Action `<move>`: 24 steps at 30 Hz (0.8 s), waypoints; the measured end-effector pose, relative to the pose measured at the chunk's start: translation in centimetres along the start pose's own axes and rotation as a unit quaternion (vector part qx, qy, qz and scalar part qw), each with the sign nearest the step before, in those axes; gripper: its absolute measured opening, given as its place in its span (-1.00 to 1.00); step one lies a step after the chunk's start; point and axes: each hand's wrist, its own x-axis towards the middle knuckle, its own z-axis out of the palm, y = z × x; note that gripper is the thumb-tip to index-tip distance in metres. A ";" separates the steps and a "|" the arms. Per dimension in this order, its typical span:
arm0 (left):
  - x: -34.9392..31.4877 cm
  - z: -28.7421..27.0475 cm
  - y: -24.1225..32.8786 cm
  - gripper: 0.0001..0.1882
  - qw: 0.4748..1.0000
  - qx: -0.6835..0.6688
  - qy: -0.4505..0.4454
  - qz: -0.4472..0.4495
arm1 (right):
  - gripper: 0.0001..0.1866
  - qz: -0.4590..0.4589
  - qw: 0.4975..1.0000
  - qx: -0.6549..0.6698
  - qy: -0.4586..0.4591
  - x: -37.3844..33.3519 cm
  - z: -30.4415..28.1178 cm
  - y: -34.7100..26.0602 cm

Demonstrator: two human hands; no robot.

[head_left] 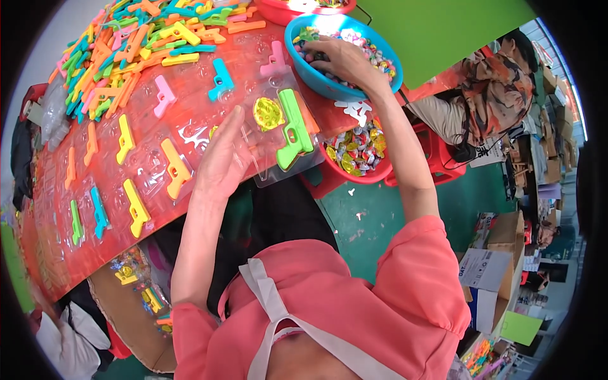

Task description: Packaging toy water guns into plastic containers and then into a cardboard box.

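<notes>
Near right, my tray (272,176) holds a green toy pistol (295,134) and yellow disc (268,114); most leftward trays (151,163) seem discless. Left grip (223,153) lies open beside it; right grip (345,60), in the blue basin (315,82), I can't tell.

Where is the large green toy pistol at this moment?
In the head view, the large green toy pistol lies just above the centre, right of the round yellow piece and the left hand, below the blue basin.
</notes>
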 end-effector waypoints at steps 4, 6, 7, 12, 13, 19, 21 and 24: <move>1.3 0.1 -0.6 -0.53 0.999 0.009 -0.037 -0.014 | -0.68 -0.068 0.994 -0.062 0.052 1.0 1.8 2.1; 1.9 -0.2 -1.3 -0.52 0.998 0.025 -0.040 -0.034 | -0.71 -0.083 0.994 0.035 0.061 1.5 1.9 2.9; 2.1 -0.3 -1.5 -0.52 0.998 0.025 -0.037 -0.035 | -0.73 -0.054 0.997 0.039 0.041 1.1 1.4 3.0; 2.7 0.0 -2.4 -0.50 0.997 0.031 -0.042 -0.065 | -0.81 0.005 0.984 0.176 0.013 -0.5 -1.1 0.4; 2.8 0.0 -2.6 -0.48 0.997 0.035 -0.044 -0.060 | -0.82 0.028 0.968 0.246 -0.027 -1.1 -1.7 -0.5; 3.0 0.0 -2.9 -0.45 0.996 0.034 -0.052 -0.059 | -0.69 -0.083 0.974 0.192 -0.084 -3.0 -2.0 -3.8; 2.8 0.0 -3.0 -0.45 0.996 0.033 -0.058 -0.066 | -0.65 -0.058 0.985 0.151 -0.063 -3.1 -2.3 -4.7; 2.6 -0.2 -3.2 -0.45 0.993 0.045 -0.074 -0.075 | -0.66 -0.123 0.978 0.166 -0.020 -2.8 -1.3 -5.2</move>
